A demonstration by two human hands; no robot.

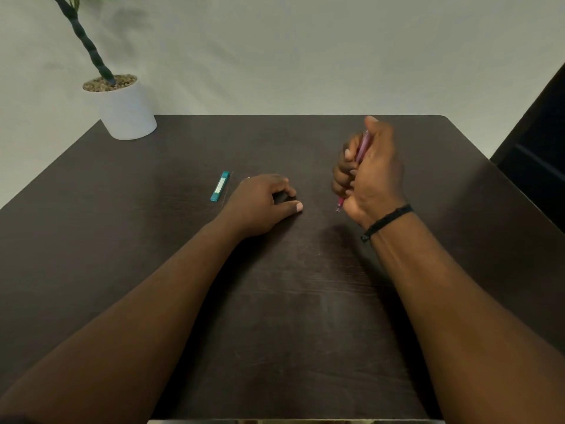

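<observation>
Two hands over the table (275, 316), one pen in play.

Right hand (371, 175): raised off the surface, well right of the case (220, 186), fingers wrapped round a pink pen (362, 146). Pen runs through the fist near upright, slightly tilted. Its upper end is tucked between thumb and fingers. Lower tip pokes out below the palm, pointing down, and looks clear of the wood. Thumb sticks up on the far side. Black bracelet (386, 220) on that wrist.

Left hand (260, 205): resting on the table just right of the case, not touching it. Relaxed, fingers loosely curled with tips down on the wood, thumb straight and pointing away from the case. Nothing visible in its grip. Small gap between it and the right hand.

Case: teal, slim, lying flat, long axis running near-to-far with a slight lean, pale label on top. Thin pale line alongside it on the side facing the left hand, too faint to say what it is.

Pot (127, 114): white, pebbles on top, twisted dark stem (88, 44) rising out of it. It sits far and left of the case, at the table's back corner.

Dark panel (538, 142): far right of the case, off the table edge. Can't tell what it is.

Both forearms are bare and come in from the near edge.
</observation>
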